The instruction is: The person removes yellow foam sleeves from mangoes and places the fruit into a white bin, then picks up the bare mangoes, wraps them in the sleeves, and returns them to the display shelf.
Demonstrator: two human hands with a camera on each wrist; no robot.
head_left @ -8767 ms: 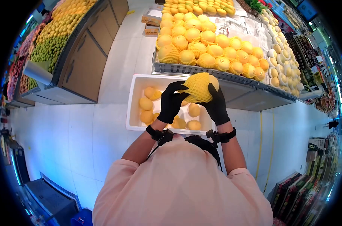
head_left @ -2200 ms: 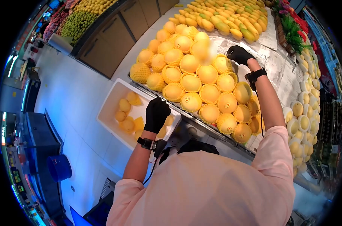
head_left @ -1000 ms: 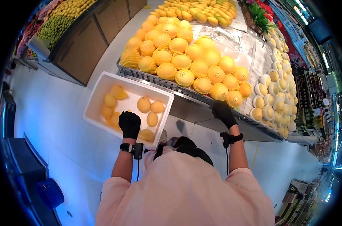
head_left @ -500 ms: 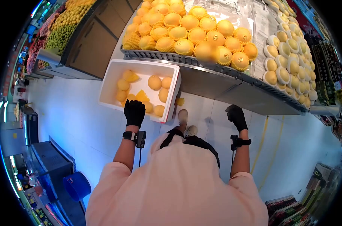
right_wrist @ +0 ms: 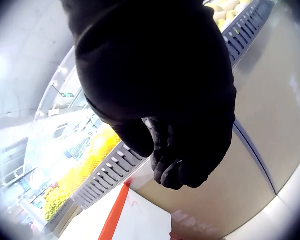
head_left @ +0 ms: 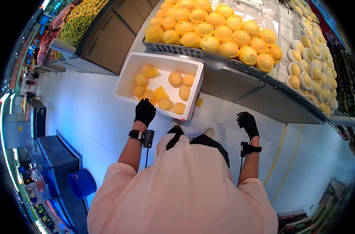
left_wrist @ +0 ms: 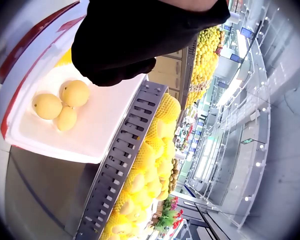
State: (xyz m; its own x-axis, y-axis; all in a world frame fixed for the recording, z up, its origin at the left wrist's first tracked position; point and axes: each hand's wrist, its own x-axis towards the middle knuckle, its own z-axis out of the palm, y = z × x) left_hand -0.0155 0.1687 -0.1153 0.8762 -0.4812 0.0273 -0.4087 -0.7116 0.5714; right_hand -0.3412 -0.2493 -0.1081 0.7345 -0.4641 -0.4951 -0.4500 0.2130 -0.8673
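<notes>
Black-gloved right hand (head_left: 248,123) hangs loosely curled, grip released; left hand (head_left: 145,112) is near the white box (head_left: 162,62), grip unclear.

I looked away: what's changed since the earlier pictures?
The left hand and right hand have let go of the netted fruit they held over the white box. The left is now by the box's near edge, the right farther right, over the floor. The box still stands beside the fruit display.
</notes>
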